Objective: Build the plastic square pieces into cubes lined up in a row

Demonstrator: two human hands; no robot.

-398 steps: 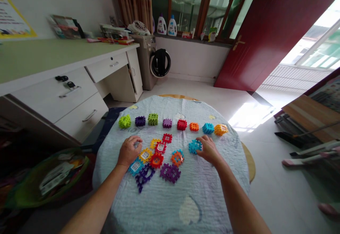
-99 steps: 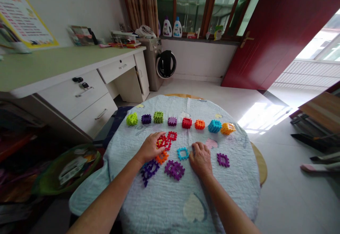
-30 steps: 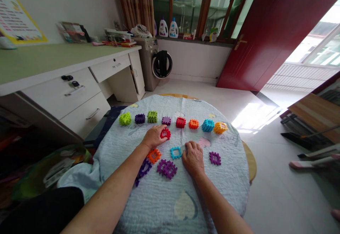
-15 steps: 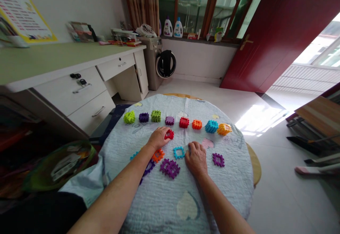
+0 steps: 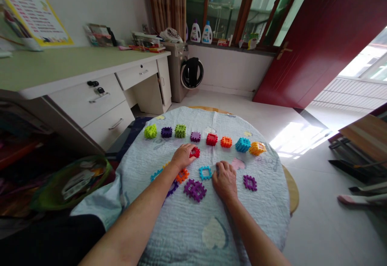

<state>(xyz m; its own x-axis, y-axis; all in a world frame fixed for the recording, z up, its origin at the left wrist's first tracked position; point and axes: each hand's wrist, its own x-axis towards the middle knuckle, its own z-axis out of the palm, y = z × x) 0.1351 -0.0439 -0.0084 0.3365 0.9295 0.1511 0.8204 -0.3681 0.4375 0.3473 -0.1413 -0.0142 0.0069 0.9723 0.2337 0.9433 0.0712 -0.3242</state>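
My left hand (image 5: 182, 156) is closed around red block pieces (image 5: 195, 152) on the round table's pale blue cloth (image 5: 187, 225). My right hand (image 5: 225, 179) rests on the cloth with fingers curled, beside a blue square frame piece (image 5: 205, 172); what it holds, if anything, is hidden. A row of several assembled cubes runs across the far side, from lime green (image 5: 150, 131) to orange-yellow (image 5: 256, 148). Loose flat pieces lie near my hands: orange (image 5: 182, 175), purple (image 5: 195, 189), another purple (image 5: 250, 182).
A white desk with drawers (image 5: 90, 96) stands to the left. A green mesh bag (image 5: 69, 183) lies on the floor by the table. A washing machine (image 5: 187, 72) sits at the back wall, a red door (image 5: 317, 36) to the right.
My left hand has gathered the red pieces into one clump and keeps gripping it. My right hand has stayed by the blue frame. The view has shifted slightly.
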